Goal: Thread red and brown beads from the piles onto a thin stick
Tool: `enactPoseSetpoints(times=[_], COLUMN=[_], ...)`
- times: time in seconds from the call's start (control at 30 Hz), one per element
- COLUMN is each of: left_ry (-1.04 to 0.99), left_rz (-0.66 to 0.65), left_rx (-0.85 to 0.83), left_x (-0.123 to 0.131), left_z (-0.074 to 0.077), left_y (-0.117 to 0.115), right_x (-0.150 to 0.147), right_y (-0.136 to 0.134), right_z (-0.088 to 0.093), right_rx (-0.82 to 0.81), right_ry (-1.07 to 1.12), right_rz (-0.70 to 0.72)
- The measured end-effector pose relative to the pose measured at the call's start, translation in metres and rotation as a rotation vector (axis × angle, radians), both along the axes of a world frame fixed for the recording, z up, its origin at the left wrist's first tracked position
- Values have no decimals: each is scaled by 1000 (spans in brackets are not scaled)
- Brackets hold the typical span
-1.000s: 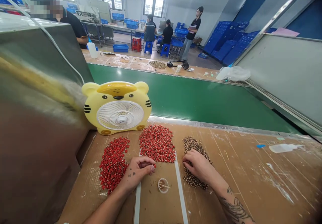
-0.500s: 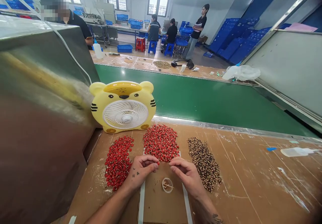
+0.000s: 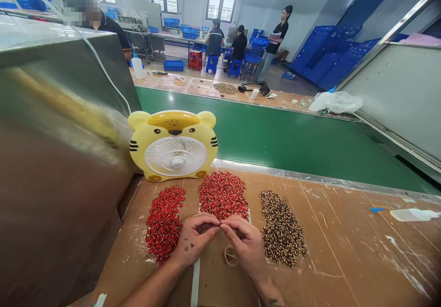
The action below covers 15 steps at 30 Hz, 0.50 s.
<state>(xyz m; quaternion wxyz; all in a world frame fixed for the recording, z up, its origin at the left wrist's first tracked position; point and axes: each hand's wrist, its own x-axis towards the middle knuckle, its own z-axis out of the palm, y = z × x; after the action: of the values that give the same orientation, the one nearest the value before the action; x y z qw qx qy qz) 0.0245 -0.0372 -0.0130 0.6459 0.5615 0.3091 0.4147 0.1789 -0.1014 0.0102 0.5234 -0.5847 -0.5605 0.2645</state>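
Note:
My left hand (image 3: 193,239) is closed in a pinch on a small red piece (image 3: 218,225), mostly covered by the fingers. Fingertip to fingertip with it, my right hand (image 3: 246,245) pinches too; whatever it grips is too small to make out. Just beyond both hands lies a heap of small red pieces (image 3: 223,194). Another red heap (image 3: 163,222) spreads beside my left hand. To the right of my right hand is a pile of small black-and-gold pieces (image 3: 282,231). A small round clear dish (image 3: 229,256) is partly hidden behind my right hand.
A yellow tiger-faced fan (image 3: 174,148) stands behind the left heap, beside a metal cabinet (image 3: 65,150). A green belt (image 3: 275,130) crosses beyond the cardboard-covered table (image 3: 344,247). At right lies a squeeze bottle (image 3: 411,214). Several people are across the room.
My right hand has moved left, so its fingertips now meet those of my left hand at the red piece. It now covers part of the dish. The view has shifted slightly.

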Motion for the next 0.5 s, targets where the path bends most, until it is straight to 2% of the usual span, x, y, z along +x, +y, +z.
enactPoseSetpoints(times=[0.27,0.5], left_ry=[5,-45], left_rz=[36,42], left_rx=[1,-132], left_x=[-1,0], left_z=[-1,1], left_y=[0,2], right_x=[-7,1], right_y=[-2,-3], right_z=[3,8], right_rx=[-1,-57], right_ry=[12,-32], right_rz=[9,76])
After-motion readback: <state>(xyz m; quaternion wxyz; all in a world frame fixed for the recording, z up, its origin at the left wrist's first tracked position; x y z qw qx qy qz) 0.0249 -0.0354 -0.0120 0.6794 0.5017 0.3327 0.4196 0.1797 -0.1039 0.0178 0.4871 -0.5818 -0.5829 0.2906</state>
